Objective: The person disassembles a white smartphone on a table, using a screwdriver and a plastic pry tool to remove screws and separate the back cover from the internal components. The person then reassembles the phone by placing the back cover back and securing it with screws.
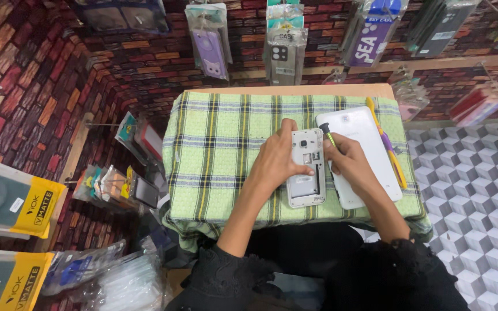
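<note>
View from above of my two hands at work on a small table covered by a green checked cloth (220, 150). My left hand (275, 161) lies flat over the left edge of an opened phone (307, 167), fingers together and pressed down on its frame, the thumb reaching across toward the middle of the exposed back; the phone rests back-up on the cloth, near the centre-right of the table, with its cover off and the inner bay showing. My right hand (350, 164) is closed around a small screwdriver (327, 135) with a black cap and a yellow-green shaft, fingers clamped on it, the tip directed down at the phone's upper right edge; whether the tip sits in a screw I cannot tell. Just beside the phone, partly under my right hand, lies a white back cover (370, 147), and along its far side a yellow and purple tool (388, 147), touching or nearly touching the cover. Risks, as I judge them: the driver could slip off a screw head and scratch the exposed parts if my hold tilts; the phone could slide on the soft cloth if my left hand eases; a freed screw could roll into the weave or off the table edge. Packaged phone cases (283, 49) hang on the brick-patterned wall behind.
</note>
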Demonstrator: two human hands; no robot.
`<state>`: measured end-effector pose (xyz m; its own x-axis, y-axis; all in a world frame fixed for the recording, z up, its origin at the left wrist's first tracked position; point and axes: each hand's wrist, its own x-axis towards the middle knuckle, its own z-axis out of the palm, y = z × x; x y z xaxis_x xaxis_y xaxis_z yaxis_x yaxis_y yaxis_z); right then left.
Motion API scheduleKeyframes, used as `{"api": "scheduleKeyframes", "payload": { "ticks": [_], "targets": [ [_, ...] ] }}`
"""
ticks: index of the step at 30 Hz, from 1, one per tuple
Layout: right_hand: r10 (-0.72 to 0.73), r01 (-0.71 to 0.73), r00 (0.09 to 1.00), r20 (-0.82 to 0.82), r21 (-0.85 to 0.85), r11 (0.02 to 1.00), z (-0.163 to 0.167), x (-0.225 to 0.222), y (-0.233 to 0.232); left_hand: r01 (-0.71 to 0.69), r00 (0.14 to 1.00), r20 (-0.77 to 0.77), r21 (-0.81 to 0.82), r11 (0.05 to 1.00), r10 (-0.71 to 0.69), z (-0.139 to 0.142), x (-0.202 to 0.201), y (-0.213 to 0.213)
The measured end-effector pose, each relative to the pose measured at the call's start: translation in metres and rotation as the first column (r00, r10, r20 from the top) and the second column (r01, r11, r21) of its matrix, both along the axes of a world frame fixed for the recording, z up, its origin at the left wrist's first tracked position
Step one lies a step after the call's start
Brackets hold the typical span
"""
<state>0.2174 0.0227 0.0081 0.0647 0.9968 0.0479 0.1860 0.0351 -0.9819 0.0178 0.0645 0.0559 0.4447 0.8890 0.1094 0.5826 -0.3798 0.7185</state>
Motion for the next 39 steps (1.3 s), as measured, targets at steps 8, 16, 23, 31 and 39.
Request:
{"api": "scheduleKeyframes", "payload": {
  "ticks": [8,16,23,31,39],
  "targets": [
    [-0.11,0.114,0.989,-0.096,0.035,0.993,-0.001,-0.012,0.006,0.076,0.922,0.387,-0.137,0.988,-0.018,-0.039,-0.009,0.009],
    [-0.132,0.141,0.986,-0.099,0.097,0.985,0.001,-0.012,-0.003,0.124,0.773,0.63,-0.256,0.959,0.068,-0.071,-0.002,0.001],
    [-0.047,0.056,0.996,-0.073,0.129,0.99,-0.001,-0.009,-0.005,0.113,0.774,0.626,-0.288,0.951,0.097,-0.072,-0.004,-0.005],
    [-0.072,0.073,0.982,-0.175,-0.004,0.997,-0.004,-0.006,-0.007,0.258,0.799,0.6,-0.304,0.917,-0.026,-0.062,-0.01,-0.014],
    [0.051,-0.04,0.979,-0.197,0.058,0.998,-0.004,0.0,-0.009,0.245,0.877,0.463,-0.202,0.948,-0.128,-0.055,-0.013,-0.025]
  ]
}}
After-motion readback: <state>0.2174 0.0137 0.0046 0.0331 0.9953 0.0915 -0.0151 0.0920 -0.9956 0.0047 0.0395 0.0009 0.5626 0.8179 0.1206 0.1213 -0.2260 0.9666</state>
